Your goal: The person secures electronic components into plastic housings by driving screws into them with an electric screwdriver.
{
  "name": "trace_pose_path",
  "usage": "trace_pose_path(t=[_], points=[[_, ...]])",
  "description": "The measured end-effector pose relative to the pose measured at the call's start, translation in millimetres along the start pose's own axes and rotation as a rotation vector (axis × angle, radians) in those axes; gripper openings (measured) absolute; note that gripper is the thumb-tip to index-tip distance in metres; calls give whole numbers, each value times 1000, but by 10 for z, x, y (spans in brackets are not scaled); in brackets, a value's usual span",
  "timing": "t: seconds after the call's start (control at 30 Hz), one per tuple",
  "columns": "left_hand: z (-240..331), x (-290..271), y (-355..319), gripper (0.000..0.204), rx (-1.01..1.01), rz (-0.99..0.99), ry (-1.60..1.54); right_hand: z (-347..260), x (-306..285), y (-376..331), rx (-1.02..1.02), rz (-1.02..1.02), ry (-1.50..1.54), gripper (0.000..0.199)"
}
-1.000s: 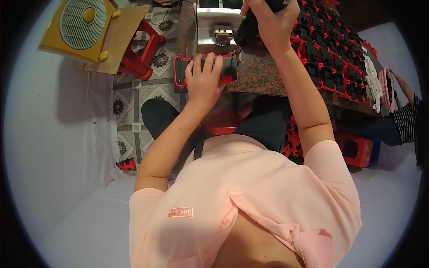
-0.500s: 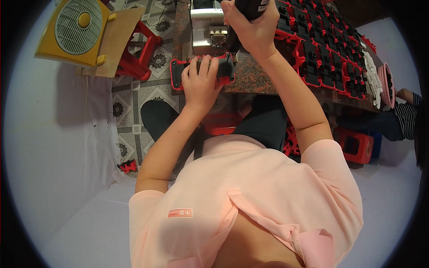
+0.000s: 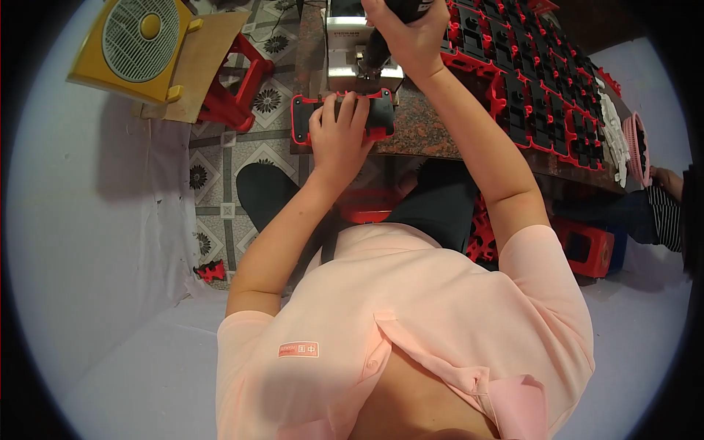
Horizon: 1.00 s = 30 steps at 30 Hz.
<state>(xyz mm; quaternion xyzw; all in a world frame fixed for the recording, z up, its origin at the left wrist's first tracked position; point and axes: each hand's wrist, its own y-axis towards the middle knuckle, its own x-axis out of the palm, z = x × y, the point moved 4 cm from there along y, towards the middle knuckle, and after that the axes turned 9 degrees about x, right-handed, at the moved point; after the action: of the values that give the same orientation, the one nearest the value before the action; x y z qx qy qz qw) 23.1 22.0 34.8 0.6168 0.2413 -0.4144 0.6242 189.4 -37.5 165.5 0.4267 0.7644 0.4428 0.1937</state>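
Note:
My left hand (image 3: pixel 339 136) grips a black-and-red plastic housing (image 3: pixel 380 116) at the table's near edge, its fingers laid over the top. Small screw heads or holes show near the housing's corners. My right hand (image 3: pixel 415 45) is wrapped round a black electric screwdriver (image 3: pixel 378 48), which leans down and to the left. The screwdriver's tip is at the front of a silver box-shaped machine (image 3: pixel 347 37) that looks like a screw feeder, just beyond the housing. Whether a screw sits on the tip is too small to tell.
Rows of black-and-red housings (image 3: pixel 517 106) cover the right of the speckled table (image 3: pixel 418 132). White parts and a pink basket (image 3: pixel 635 147) stand at its right end, near another person's arm (image 3: pixel 666 180). A yellow fan (image 3: pixel 139 40) rests on a board over a red stool (image 3: pixel 238 95) at left.
The screwdriver has moved left, from the right of the machine to its front. My left hand stays on the housing. The whole view has shifted slightly.

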Motion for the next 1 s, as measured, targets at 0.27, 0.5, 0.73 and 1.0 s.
trace_pose_path(t=[0.27, 0.5, 0.73, 1.0], points=[[7, -10, -35, 82, 0, 9, -15, -19, -7, 24, 469, 118, -116, 22], [-10, 29, -49, 82, -29, 2, 28, -703, -32, -118, 315, 20, 167, 16], [6, 41, -20, 83, -23, -20, 28, -774, -62, -333, 396, 103, -78, 20], [-4, 62, -29, 86, -24, -1, 2, -817, -41, -453, 355, -7, -105, 24]])
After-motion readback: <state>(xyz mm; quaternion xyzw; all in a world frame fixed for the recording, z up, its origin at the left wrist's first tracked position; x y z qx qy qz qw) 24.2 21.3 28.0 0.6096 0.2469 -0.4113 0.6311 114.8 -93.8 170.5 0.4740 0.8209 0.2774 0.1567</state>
